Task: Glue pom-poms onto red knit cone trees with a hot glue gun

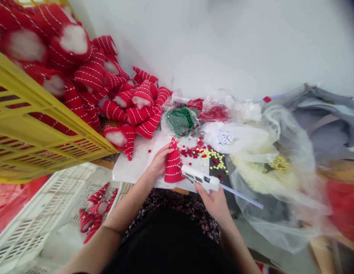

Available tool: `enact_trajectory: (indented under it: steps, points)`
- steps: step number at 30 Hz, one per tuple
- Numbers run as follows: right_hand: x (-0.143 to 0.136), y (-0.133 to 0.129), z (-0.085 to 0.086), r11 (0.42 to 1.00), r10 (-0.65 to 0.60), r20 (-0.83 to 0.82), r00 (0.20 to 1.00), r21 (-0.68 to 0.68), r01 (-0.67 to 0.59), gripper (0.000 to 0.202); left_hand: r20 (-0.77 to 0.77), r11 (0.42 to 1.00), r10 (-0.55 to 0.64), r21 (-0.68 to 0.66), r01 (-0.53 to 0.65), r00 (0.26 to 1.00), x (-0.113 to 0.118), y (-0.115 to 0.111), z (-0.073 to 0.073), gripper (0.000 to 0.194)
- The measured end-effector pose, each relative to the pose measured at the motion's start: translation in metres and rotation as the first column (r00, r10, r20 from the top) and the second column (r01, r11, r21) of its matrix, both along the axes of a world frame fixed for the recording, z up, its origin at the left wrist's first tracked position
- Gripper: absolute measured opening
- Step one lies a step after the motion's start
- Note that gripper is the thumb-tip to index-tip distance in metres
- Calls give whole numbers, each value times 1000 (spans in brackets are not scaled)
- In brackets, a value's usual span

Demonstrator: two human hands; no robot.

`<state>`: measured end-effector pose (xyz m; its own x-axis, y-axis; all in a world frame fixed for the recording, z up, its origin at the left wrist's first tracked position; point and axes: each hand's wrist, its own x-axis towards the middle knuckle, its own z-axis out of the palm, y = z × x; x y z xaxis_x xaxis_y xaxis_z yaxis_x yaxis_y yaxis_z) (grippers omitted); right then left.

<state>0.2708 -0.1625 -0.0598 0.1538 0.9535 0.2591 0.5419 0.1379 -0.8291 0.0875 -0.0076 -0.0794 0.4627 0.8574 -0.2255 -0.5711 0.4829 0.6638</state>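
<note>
My left hand [159,160] is closed round the side of a red cone-shaped hat [173,167] with white stitched stripes, holding it upright above the table. In my right hand [215,199] is a white glue gun [199,178], with a long translucent glue stick [242,196] sticking out of its back. The gun's nozzle points left and sits at the hat's right side; whether it touches cannot be made out. Just beyond the hat, small red, yellow and green pompoms [204,153] lie scattered on white paper [131,167] and a dark surface.
A yellow crate [48,121] at left overflows with stuffed striped red cones [88,72], which spill onto the table. Bags of green pompoms [181,121], red pompoms [215,112] and yellow pompoms [279,163] stand behind and right. Below left, a white crate [25,224] holds several decorated cones [93,217].
</note>
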Motion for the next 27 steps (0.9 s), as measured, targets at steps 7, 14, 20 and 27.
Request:
enact_trajectory:
  steps: [7, 14, 20, 27]
  points:
    - [13, -6, -2, 998, -54, 52, 997, -31, 55, 31, 23, 1000, 0, -13, 0, 1000, -2, 2, -3, 64]
    - [9, 0, -4, 990, -71, -159, 985, -135, 50, 36, 67, 999, -36, 5, 36, 997, -2, 0, -1, 65]
    - [8, 1, -14, 982, -110, -168, 980, -169, 81, 41, 64, 999, -42, 27, 41, 997, -3, -1, 1, 67]
    - [15, 1, -10, 995, -60, -22, 998, -77, 58, 37, 65, 999, -36, 6, 36, 997, -2, 1, 0, 64]
